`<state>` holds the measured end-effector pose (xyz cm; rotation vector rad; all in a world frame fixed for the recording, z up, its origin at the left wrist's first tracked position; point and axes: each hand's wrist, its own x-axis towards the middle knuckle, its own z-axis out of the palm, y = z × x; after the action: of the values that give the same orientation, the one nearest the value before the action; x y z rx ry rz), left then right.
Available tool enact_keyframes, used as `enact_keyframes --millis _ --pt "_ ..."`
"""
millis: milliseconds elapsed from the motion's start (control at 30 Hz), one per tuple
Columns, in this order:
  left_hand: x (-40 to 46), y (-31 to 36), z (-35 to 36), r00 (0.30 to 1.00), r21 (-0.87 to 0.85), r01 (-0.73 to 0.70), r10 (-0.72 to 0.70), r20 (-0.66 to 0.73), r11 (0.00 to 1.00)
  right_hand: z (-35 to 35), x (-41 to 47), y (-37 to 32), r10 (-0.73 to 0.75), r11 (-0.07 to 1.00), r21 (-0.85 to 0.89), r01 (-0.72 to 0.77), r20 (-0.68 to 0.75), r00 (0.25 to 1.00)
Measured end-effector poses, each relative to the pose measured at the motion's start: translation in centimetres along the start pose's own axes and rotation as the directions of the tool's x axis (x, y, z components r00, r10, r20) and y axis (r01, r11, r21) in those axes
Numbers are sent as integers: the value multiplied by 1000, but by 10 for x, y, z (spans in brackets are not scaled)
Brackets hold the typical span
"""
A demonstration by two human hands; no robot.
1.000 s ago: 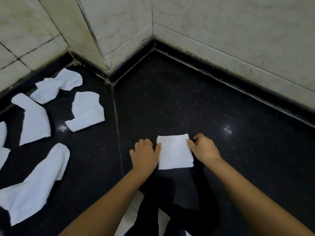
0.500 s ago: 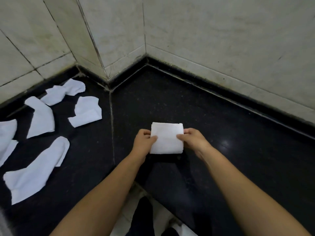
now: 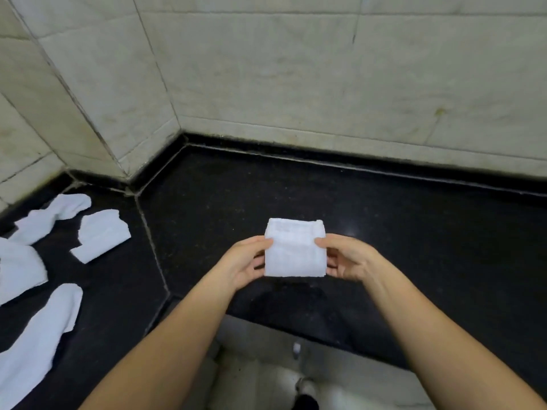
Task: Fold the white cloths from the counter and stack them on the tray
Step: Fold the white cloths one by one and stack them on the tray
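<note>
Holding the folded cloth (image 3: 295,250) between both hands, you have it raised above the black counter (image 3: 414,232), in front of your chest and near the counter's front edge. Your left hand (image 3: 247,263) pinches the cloth's left edge, thumb on top and fingers curled underneath. Your right hand (image 3: 346,258) pinches the right edge in the same manner, thumb tip resting on the upper face. Both hands are clamped on the cloth, one on each side.

Note the cloth's condition: it is white, folded into a compact, roughly square pad several layers thick. The near edge is a smooth, rounded fold. The far edge shows stacked layers with a slight lip at each corner. The surface has a fine woven or terry texture, and the faces lie flat without loose corners.

Unfolded white cloths remain on the counter to your left, well apart from your hands: a crumpled cloth (image 3: 100,235) nearest the seam, a twisted cloth (image 3: 53,216) behind it against the wall, a long cloth (image 3: 38,338) toward the near edge, and a partly visible cloth (image 3: 20,267) at the frame's left border. A tiled wall (image 3: 296,84) backs the counter.
</note>
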<state>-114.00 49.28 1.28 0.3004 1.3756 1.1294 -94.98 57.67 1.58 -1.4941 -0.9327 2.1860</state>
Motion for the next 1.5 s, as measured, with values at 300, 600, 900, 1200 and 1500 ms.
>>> enact_keyframes --millis 300,600,900,1200,1500 --pt "-55 -69 76 934 298 109 -200 297 948 -90 -134 104 -92 963 226 148 -242 966" --pt "-115 -158 218 793 572 111 -420 442 813 -209 -268 197 -77 884 374 281 -476 876" --pt "-186 -289 446 642 710 7 -547 537 705 -396 -422 267 -9 798 445 407 -667 745" --pt "-228 -348 641 578 701 -38 -557 597 712 -567 -508 257 -42 763 408 501 -743 668" --pt "-186 -300 853 579 557 -230 -348 737 798 -751 -516 114 -221 771 245 587 -763 608"
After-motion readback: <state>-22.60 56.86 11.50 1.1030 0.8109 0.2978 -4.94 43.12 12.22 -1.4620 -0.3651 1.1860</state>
